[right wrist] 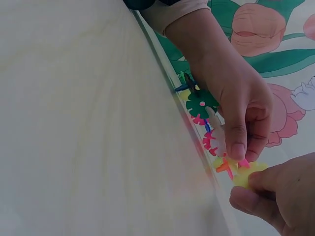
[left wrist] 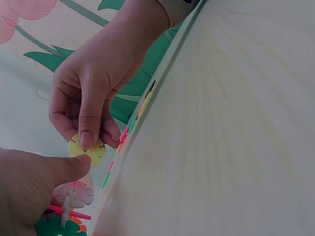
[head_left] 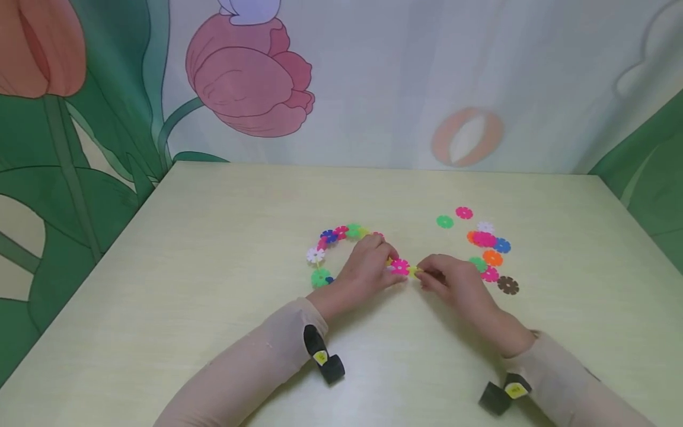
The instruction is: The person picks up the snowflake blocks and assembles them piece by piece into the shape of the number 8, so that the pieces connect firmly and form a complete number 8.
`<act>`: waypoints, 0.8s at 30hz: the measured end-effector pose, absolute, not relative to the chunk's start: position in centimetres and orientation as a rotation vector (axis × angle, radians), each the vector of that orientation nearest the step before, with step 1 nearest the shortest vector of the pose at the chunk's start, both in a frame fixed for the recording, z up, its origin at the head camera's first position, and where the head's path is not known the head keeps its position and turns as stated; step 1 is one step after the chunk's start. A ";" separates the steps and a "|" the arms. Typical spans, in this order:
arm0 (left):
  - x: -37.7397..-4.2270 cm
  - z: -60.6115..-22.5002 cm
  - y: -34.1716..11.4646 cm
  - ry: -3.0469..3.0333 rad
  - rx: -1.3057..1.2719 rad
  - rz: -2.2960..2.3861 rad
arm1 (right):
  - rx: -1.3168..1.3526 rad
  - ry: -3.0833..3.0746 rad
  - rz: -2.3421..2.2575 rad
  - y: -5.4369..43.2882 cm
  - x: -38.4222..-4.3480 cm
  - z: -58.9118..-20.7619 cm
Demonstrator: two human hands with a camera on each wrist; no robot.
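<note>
A chain of colourful notched plastic discs, snowflake-shaped and slotted into one another, curves over the table, with a green disc (head_left: 321, 277) and a white disc (head_left: 315, 255) at its left side. My left hand (head_left: 363, 267) grips the chain's right end beside a pink disc (head_left: 400, 267) and hides part of the loop. Between thumb and fingers, my right hand (head_left: 461, 287) pinches a yellow disc (left wrist: 97, 156) right at that pink disc. In the right wrist view, the yellow disc (right wrist: 241, 179) overlaps the chain's end, and a dark green disc (right wrist: 201, 104) hangs further along it.
Loose discs lie to the right of my right hand, among them a brown disc (head_left: 508, 285), an orange disc (head_left: 492, 258), a blue disc (head_left: 502, 245) and a green disc (head_left: 445, 222). The pale table (head_left: 224, 237) ends at a wall (head_left: 373, 89) painted with flowers.
</note>
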State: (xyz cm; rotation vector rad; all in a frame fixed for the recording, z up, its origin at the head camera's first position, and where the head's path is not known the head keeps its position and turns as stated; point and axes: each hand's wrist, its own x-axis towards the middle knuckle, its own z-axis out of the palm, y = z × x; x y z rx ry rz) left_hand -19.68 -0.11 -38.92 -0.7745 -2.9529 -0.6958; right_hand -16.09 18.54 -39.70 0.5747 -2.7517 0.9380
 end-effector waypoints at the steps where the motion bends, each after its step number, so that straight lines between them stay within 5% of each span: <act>1: -19.7 -38.9 -0.1 -2.962 -0.770 -0.710 | 0.570 -2.751 0.941 18.5 -16.1 -39.7; 24: -19.7 -39.6 0.4 -2.732 -1.010 -0.452 | 0.471 -2.987 0.985 18.7 -17.1 -39.8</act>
